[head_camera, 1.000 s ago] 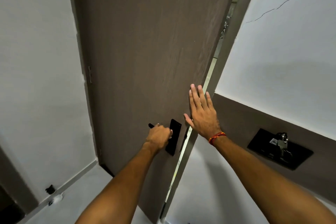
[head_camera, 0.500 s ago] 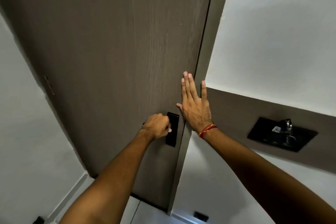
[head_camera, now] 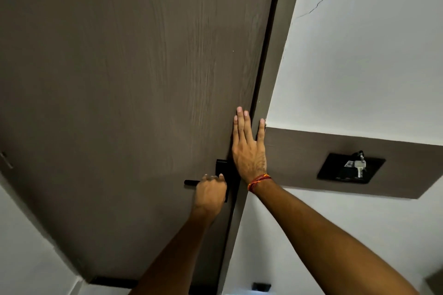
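A tall brown wood-grain door [head_camera: 134, 93] fills most of the view and sits flush against its frame [head_camera: 272, 93] on the right. My left hand [head_camera: 210, 193] grips the black lever handle [head_camera: 190, 182], which sticks out to the left of my fist; the black lock plate [head_camera: 221, 167] shows just above it. My right hand [head_camera: 249, 151] lies flat with straight fingers across the door's edge and the frame, a red-orange thread band on the wrist.
A brown wall band to the right carries a black panel [head_camera: 335, 171] with a silver key [head_camera: 358, 167] hanging in it. White wall [head_camera: 364, 74] above shows a thin crack. A small black object [head_camera: 261, 286] sits low by the frame.
The door has swung shut: the bright gap at its right edge a second ago is gone. Both hands stayed on the door; the handle's left end shows again.
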Tool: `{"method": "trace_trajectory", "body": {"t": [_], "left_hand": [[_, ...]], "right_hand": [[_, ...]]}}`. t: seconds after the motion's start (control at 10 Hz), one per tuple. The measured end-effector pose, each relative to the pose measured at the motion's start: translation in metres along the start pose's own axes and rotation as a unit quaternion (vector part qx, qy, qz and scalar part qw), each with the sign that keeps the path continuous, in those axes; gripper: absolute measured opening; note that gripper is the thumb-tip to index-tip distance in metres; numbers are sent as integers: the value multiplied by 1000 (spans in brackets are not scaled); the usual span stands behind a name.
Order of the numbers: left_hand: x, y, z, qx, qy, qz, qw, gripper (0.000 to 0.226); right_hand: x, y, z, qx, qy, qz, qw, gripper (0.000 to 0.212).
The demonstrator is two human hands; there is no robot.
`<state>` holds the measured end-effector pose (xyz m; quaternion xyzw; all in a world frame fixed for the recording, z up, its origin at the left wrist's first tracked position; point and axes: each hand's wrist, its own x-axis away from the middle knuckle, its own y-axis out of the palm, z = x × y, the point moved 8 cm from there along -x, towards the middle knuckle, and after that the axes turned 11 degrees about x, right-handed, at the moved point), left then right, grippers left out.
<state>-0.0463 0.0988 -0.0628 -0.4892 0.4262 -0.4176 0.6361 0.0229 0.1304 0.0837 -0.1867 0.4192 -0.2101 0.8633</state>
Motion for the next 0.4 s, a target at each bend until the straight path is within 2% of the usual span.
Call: {"method": "trace_trajectory", "body": {"t": [0.2,0.3,0.4], "left_hand": [[-1,0,-2,4,33,11,999,46],[-2,-9,-4,4,82,12,997,48],[-7,-42,-6,25,142,48,988,49]], "right_hand": [[0,-11,4,-12,-3,-23,1000,74],[2,-17,13,-58,-13,2,998,70],[-3,-35,30,-99,-20,27,995,83]]}}
